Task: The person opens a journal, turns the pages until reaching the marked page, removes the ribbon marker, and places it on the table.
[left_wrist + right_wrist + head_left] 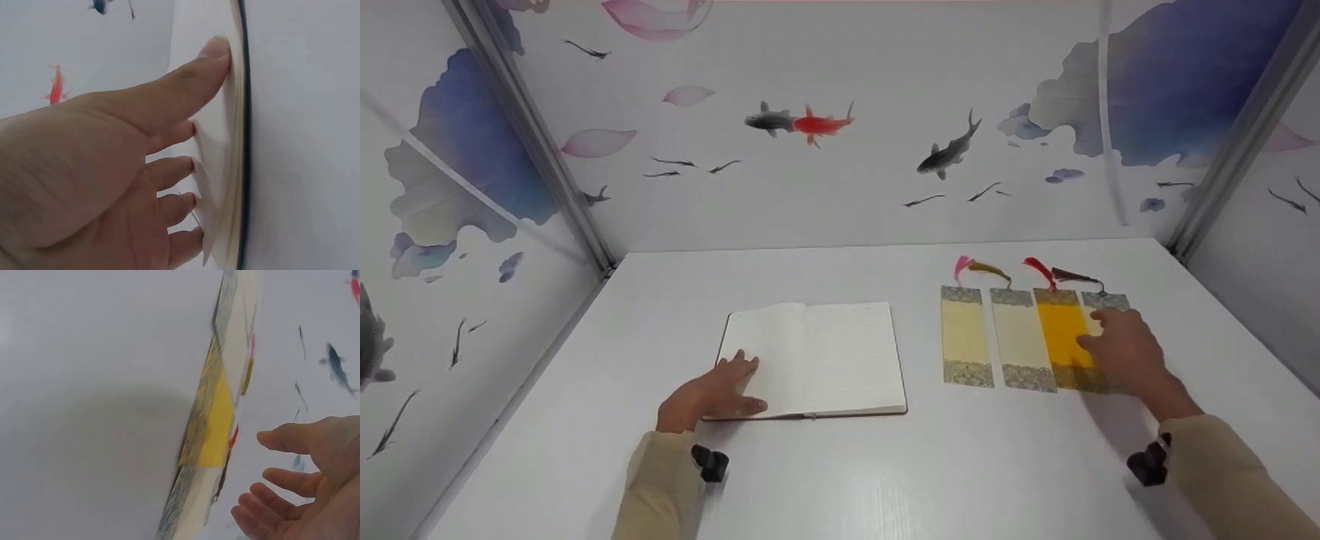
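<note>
An open notebook (847, 360) with blank-looking pages lies on the white table. My left hand (720, 390) rests on its left page, fingertips and thumb touching the paper, as the left wrist view also shows. To the right lies a row of tasselled bookmarks: a pale yellow bookmark (966, 330), a cream bookmark (1022, 334), a deep yellow bookmark (1059, 330) and a rightmost bookmark (1102, 301). My right hand (1129, 352) hovers over the rightmost one and partly covers it. In the right wrist view its fingers are spread, loosely bent, and hold nothing.
The white table (840, 480) is enclosed by printed panels with fish and petals. Metal posts (540, 142) stand at the back corners. Tassels, such as the red tassel (1039, 271), stretch from the bookmarks' far ends. Each wrist carries a small black camera (710, 463).
</note>
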A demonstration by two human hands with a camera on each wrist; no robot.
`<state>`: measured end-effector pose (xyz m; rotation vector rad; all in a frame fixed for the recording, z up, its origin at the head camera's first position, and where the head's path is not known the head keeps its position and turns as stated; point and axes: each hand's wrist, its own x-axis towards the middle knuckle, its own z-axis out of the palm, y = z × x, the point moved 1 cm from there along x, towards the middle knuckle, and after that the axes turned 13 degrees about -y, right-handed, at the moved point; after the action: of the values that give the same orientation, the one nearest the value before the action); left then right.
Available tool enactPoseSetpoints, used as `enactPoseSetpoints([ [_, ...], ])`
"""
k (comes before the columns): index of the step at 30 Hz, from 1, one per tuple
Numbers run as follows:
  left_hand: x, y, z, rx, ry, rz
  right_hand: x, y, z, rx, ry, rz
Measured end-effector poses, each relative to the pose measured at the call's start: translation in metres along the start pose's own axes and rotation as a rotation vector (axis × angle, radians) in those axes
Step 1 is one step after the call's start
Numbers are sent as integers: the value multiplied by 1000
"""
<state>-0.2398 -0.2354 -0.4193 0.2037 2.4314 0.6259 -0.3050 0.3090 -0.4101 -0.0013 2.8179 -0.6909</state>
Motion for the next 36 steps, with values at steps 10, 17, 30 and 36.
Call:
enactPoseSetpoints([
  [10,3,0,7,1,99,30,-10,-76,31,147,-42,-286],
  [17,0,5,18,24,243,-17,-13,-117,57,192,-134,-325],
  [30,-8,-5,6,-186,437,-101,-11,-171,113,430,-337,-197],
  [36,-12,-13,0,-273,410,-92,-9,-175,128,507,-365,-177],
])
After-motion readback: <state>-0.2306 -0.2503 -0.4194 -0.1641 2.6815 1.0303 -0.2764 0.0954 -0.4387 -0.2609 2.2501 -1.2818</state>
